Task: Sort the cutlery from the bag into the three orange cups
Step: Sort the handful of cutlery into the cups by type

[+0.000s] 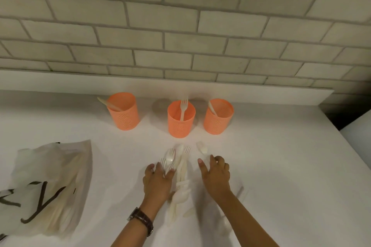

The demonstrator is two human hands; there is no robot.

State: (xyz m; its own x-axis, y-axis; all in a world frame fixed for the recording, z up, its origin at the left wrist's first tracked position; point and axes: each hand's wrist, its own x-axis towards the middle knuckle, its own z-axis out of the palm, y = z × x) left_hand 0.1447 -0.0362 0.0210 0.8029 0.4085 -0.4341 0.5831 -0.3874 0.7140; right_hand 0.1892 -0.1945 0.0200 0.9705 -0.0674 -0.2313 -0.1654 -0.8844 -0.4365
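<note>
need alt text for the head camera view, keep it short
Two bare hands, left hand and right hand, spread over a pile of white plastic cutlery on a white counter. Behind stand three orange cups, each holding one utensil; a plastic bag lies at left.

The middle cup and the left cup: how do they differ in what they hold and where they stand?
The middle cup holds a fork with its tines up; the left cup holds a pale utensil that leans out over its left rim, its type unclear. The middle cup stands nearer the person; the left cup stands farther back. Both are orange, perforated, upright, and hold one piece each.
</note>
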